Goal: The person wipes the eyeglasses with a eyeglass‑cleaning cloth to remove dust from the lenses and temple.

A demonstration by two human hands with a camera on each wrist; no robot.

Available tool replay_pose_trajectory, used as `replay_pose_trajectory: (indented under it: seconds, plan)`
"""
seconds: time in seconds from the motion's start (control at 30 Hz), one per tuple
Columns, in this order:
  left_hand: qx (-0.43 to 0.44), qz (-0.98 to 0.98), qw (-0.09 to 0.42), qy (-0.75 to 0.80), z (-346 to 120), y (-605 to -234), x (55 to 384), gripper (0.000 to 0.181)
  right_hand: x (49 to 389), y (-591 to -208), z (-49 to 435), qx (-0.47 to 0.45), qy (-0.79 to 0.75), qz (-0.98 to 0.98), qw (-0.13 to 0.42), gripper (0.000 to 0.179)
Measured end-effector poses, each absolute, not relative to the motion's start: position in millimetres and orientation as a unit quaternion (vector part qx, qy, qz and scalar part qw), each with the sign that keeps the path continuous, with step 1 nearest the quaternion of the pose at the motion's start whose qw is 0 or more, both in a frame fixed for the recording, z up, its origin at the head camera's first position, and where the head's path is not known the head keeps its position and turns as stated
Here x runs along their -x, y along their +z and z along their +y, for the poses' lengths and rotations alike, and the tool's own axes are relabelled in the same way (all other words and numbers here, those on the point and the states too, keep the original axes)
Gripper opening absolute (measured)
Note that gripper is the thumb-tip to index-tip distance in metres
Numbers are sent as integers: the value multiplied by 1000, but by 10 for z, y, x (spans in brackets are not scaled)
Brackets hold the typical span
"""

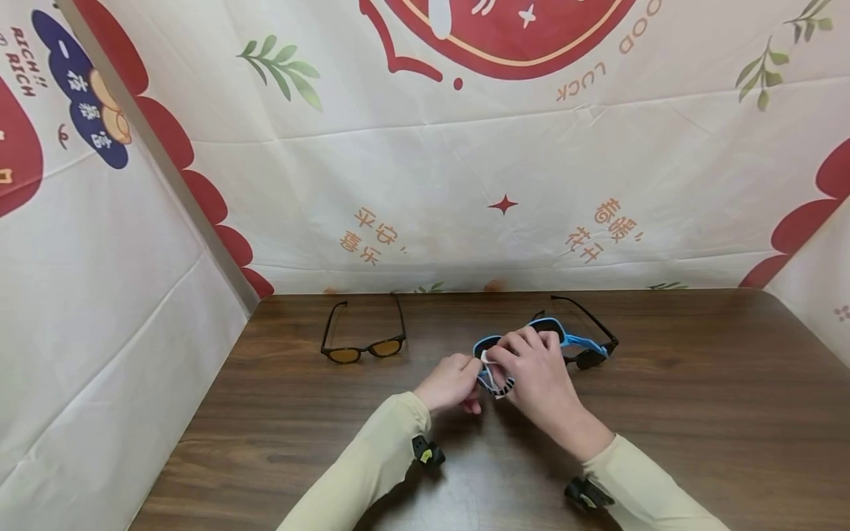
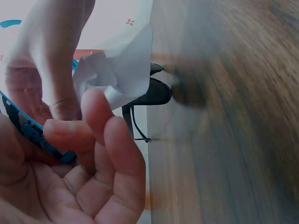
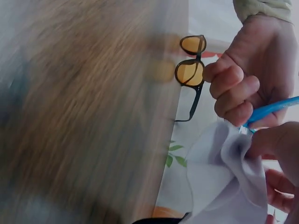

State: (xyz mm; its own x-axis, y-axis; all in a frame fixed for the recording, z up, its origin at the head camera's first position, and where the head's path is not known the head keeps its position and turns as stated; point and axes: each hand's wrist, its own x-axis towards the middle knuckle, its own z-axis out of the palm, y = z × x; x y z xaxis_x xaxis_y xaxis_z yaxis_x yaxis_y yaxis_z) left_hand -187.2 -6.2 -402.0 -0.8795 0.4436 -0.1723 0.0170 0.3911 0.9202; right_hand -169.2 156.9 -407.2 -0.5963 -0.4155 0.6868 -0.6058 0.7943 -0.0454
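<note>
Blue-framed sunglasses [image 1: 583, 343] with dark lenses are held up between both hands. My left hand [image 1: 454, 382] pinches a blue temple with curled fingers, seen closely in the right wrist view. The inside of one temple [image 2: 29, 128] carries a dark and pale pattern. My right hand [image 1: 539, 375] grips a crumpled white cloth [image 3: 212, 175] against the sunglasses, its thumb pressing into the folds. In the left wrist view, the cloth [image 2: 133, 70] spreads out past the fingertips. The right fingers hide part of the frame.
Tortoiseshell glasses with amber lenses [image 1: 345, 356] stand on the brown wooden table [image 1: 279, 413] at the back left, temples spread. Black sunglasses [image 1: 591, 360] sit behind the right hand, partly covered by the blue pair. A printed white curtain [image 1: 438, 169] hangs along the table's back edge.
</note>
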Motion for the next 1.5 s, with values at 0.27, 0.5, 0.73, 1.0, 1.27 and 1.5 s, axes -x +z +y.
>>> replay_pose_trajectory:
  seconds: [0.27,0.5,0.73,1.0,1.27,1.5]
  plan:
    - [-134,813,198,531,-74,-4055,1915,33,1731,-4018,1692,-242,151,-876,388,13]
    - [-127,822,191,522,-89,-4087,1929,33,1758,-3951,1777,-224,174,-876,391,14]
    - [-132,845,163,493,-54,-4103,1930,31,1781,-3935,1845,-223,179,-881,378,16]
    - [-152,875,143,437,-4,-4080,1884,32,1819,-3984,1897,-171,172,-900,361,12]
    - [-154,893,120,406,27,-4036,1820,32,1857,-3954,1881,-150,138,-916,344,9]
    - [-148,898,110,398,-5,-4020,1800,33,1805,-3855,1890,-165,105,-943,270,19]
